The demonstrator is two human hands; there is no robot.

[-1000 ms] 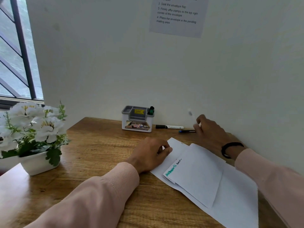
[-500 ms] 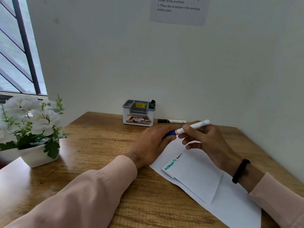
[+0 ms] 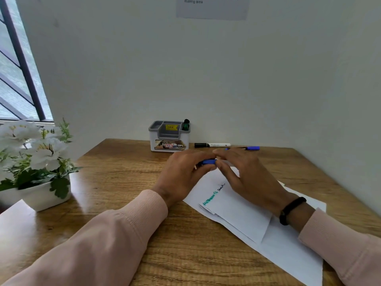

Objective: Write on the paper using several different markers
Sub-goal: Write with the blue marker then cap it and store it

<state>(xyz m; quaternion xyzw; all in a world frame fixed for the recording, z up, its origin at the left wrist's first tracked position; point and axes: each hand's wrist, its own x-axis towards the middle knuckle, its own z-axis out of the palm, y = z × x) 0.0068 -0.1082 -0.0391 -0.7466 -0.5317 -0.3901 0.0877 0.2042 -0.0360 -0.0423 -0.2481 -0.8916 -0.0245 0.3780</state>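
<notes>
Smooth white paper (image 3: 243,211), folded and layered over a larger sheet, lying slantwise on the grained, glossy wooden desk (image 3: 115,178); teal lettering and a short black scribble near its upper left corner. Both hands meeting just above the paper's far end: left hand (image 3: 183,174) curled around a blue marker cap (image 3: 208,162), right hand (image 3: 245,174) with fingers bent toward that cap, the marker body hidden behind them, so whether cap and barrel are joined cannot be told. Ribbed pink knit cuffs on both sleeves; matte black band (image 3: 291,210) around the right wrist. Against the wall, a slim white marker with black cap (image 3: 212,145) lying flat, and just right of it a blue-tipped marker (image 3: 247,148), partly masked by the right fingers. Boxy grey-and-white plastic organiser (image 3: 169,137) with a green-capped marker (image 3: 186,125) upright in its right compartment. White artificial flowers in a white pot (image 3: 35,162) at left, cut by the edge. Printed notice (image 3: 212,7) on the wall, cropped at top, mostly unreadable.

Against half a second ago: long white barrel no longer sticking out past the right hand; hands drawn closer together; view tipped further down.
</notes>
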